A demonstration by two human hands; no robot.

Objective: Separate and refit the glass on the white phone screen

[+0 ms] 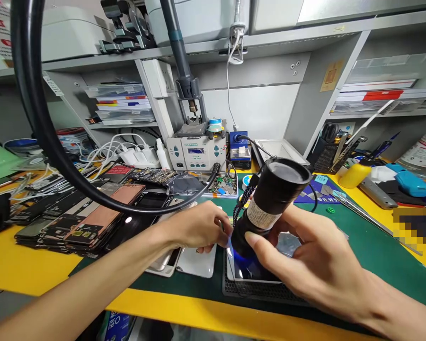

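Note:
My right hand [315,258] is wrapped round a black flashlight [282,189] with a white label and a dark wrist cord. The flashlight points down, and a blue-violet glow shows on the glossy screen [253,270] of a white-edged device just under it. That device lies on a dark perforated pad [262,291]. My left hand [202,227] is at the device's left edge, its fingers curled in a pinch; what they hold, if anything, is hidden. Below the left hand lies a white phone back [199,263], beside another phone [166,265].
Stacked phone parts [92,222] and white cables fill the left. A thick black hose [67,166] loops across the front left from a soldering station [197,151]. Long tweezers [372,218], a yellow bottle [357,174] and a tool holder [332,151] are at right on the green mat [372,255].

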